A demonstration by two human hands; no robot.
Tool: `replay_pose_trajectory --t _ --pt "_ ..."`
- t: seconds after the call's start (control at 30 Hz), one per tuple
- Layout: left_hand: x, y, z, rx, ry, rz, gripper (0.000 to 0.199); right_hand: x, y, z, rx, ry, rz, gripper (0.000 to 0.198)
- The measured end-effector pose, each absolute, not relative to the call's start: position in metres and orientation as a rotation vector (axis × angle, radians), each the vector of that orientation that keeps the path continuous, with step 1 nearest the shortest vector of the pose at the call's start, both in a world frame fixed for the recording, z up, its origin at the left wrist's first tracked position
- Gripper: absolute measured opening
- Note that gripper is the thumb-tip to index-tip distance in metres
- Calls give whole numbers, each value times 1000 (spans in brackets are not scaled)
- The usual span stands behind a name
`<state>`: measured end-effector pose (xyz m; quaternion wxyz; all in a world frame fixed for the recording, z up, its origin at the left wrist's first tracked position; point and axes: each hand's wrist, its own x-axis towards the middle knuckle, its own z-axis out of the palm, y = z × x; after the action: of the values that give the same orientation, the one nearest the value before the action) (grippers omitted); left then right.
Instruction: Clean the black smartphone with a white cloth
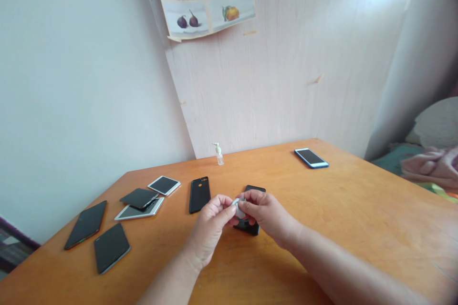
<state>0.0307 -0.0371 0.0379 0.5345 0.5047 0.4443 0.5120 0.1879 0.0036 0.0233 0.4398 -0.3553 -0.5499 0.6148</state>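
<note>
My left hand (214,221) and my right hand (266,209) meet near the middle of the table. Both pinch a small, pale grey-white piece (239,209) between thumbs and fingers; whether it is cloth, paper or something else is too small to tell. Beneath them lies a black phone (252,229), its middle hidden by the fingers. A black phone case (199,196) rests just left of the hands, with a round hole near its far end.
At the left lie several phones: a dark one (86,224), another dark one (111,248), a black one (138,197) overlapping a white one (153,208), and a white one (163,185). A pump bottle (219,157) stands at the back; a blue-edged phone (311,157) lies back right.
</note>
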Motion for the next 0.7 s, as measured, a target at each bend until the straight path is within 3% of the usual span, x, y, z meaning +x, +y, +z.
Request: replay_pose_trajectory --t 0.2,0.37,0.5,0.6,0.7 --pt "32 -37 38 1316 1155 1196 27 189 3 20 -864 -1567 1368 15" --pt "32 -35 35 1298 1167 1222 28 195 -6 30 -703 -1833 1393 18" --pt "33 -34 33 1335 1205 1229 31 200 2 29 -766 -1745 1447 27" --pt "33 -34 26 1444 1340 1273 37 210 17 29 -922 -1669 1266 29" --pt "35 -35 16 1714 1540 1235 57 222 28 35 -1077 -1731 874 23"
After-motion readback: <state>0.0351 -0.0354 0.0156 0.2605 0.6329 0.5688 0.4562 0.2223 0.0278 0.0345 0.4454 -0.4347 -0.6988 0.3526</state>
